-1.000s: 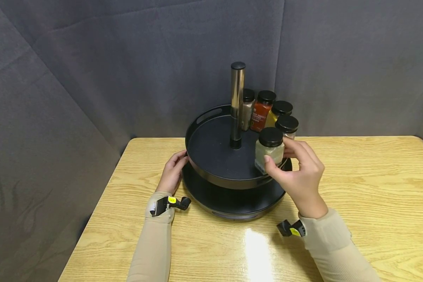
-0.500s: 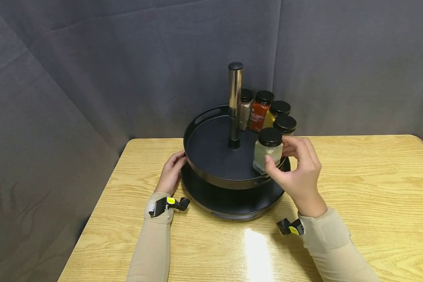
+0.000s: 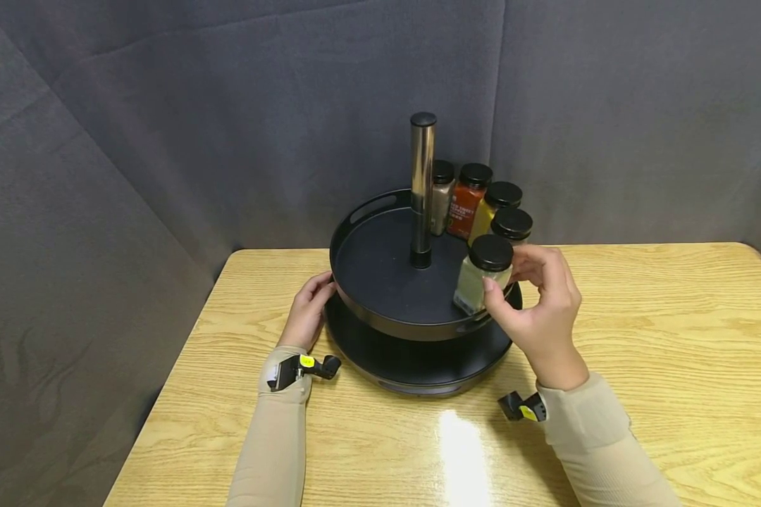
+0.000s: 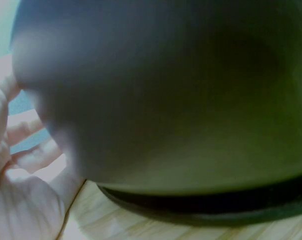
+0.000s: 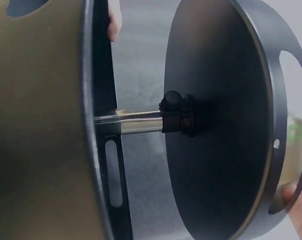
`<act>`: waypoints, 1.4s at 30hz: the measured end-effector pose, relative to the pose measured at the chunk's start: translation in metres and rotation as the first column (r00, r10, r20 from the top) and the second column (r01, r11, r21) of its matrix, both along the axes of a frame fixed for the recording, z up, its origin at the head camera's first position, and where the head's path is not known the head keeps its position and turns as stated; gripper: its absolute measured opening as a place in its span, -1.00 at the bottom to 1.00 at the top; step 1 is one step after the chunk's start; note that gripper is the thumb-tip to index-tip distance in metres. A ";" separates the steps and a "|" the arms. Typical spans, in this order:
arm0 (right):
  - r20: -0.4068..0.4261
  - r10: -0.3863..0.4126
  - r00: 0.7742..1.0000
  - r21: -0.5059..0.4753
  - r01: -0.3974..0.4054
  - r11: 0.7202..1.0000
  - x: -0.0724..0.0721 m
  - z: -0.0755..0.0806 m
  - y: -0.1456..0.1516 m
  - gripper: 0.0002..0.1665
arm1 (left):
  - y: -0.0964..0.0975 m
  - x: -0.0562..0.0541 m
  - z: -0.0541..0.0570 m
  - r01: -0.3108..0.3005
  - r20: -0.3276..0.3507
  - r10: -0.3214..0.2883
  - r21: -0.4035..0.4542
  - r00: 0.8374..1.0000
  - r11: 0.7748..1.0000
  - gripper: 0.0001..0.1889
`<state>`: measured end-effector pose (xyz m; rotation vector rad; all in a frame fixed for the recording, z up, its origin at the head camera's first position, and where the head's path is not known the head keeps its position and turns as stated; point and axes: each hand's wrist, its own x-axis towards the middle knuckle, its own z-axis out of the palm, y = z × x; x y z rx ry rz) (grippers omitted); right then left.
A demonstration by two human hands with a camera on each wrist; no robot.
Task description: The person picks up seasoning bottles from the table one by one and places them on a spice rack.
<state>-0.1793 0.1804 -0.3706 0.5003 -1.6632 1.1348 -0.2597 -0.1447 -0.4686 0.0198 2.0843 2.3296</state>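
Note:
A black two-tier lazy Susan stands on the table, its upper tray [image 3: 387, 267] above a lower tray [image 3: 412, 359]. My left hand [image 3: 306, 313] holds the rack's left side, thumb in front and fingers reaching round behind. In the left wrist view those fingers lie along the dark curved wall [image 4: 165, 115]. With thumb and fingers, my right hand [image 3: 542, 310] pinches a black-lidded spice jar [image 3: 472, 287] of pale green contents. The jar leans to the right, its base at the upper tray's front right edge. Through a handle slot, the right wrist view shows part of this jar [image 5: 293, 145].
Along the upper tray's right side stand several jars, including a red sweet pepper jar [image 3: 466, 205], a yellow jar [image 3: 484, 220] and a beige jar [image 3: 441, 204]. A metal post [image 3: 422, 183] rises from the middle. A grey curtain [image 3: 228, 127] hangs behind the wooden table [image 3: 659, 338].
The pale green jar has tipped to the right, its lid shifting right and slightly down with my right hand. My left hand stays at the rack's side.

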 end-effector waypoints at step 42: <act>-0.045 -0.035 0.998 0.042 0.037 0.998 -0.002 0.001 0.004 -0.40 | 0.001 0.000 -0.002 -0.010 -0.041 0.010 0.009 0.999 1.000 -0.61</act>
